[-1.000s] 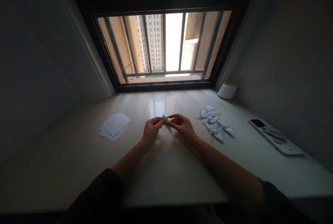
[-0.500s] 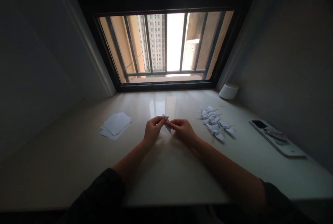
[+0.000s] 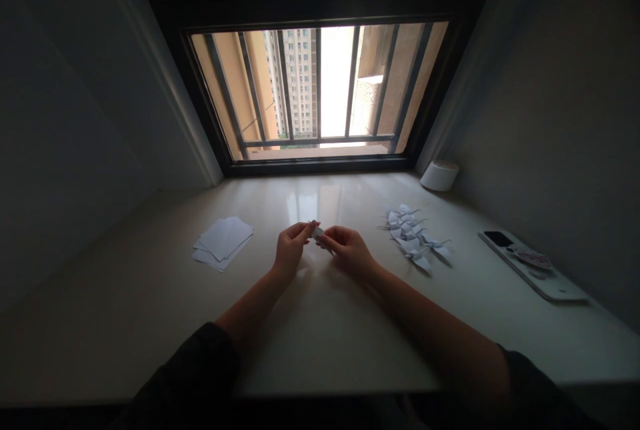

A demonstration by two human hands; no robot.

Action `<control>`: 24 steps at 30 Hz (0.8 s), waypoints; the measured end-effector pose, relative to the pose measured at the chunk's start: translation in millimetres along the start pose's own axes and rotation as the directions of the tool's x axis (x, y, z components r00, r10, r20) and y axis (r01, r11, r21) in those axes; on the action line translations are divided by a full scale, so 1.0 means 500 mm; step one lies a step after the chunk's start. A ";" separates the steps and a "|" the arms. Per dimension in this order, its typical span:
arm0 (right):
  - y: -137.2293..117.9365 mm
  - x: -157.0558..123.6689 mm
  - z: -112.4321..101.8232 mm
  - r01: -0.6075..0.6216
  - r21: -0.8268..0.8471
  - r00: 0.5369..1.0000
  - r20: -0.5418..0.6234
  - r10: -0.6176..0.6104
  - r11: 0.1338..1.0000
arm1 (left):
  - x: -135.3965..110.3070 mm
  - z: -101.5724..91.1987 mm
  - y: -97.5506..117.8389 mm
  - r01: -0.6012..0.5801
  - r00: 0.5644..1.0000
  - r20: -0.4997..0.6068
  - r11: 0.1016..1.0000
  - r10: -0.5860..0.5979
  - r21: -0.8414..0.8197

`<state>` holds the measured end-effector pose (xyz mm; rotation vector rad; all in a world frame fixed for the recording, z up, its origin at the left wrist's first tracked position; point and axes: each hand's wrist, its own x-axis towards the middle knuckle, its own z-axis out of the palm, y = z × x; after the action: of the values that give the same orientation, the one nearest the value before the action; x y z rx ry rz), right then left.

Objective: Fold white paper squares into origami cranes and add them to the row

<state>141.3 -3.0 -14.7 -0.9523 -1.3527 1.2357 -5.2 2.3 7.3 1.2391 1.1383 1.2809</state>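
The table (image 3: 325,337), a pale surface with a soft gloss, extends from the foot of the window (image 3: 335,93) toward the person. The window is dark-framed, with upright bars (image 3: 319,83) visible through the pane. The left hand (image 3: 290,250) is positioned in front of the window, just left of its middle; the right hand (image 3: 353,253) is positioned opposite, just right of its middle. A phone (image 3: 560,288) lies well to the right of the window, rear face up, with a rounded attachment (image 3: 533,258) on its back. A cluster of folded paper cranes (image 3: 410,237) lies in front of the window's right half. A loose stack of white paper sheets (image 3: 225,238) lies in front of its left end, edges misaligned. A white rounded object (image 3: 440,177) stands just beside the window's lower right corner. The folded paper piece (image 3: 317,233) is located in front of the window's middle, between the hands. Each grip is closed on it, thumb against fingers; fold details are too small to read.
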 end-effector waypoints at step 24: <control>-0.021 -0.009 -0.021 0.531 -0.575 0.815 0.148 -0.560 0.622 | 0.012 -0.012 -0.014 -0.035 0.999 -0.001 0.992 0.035 0.125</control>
<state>152.9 -7.2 -5.9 -0.8623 -1.8679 0.2964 -10.8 8.9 0.7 1.3551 1.2191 1.2533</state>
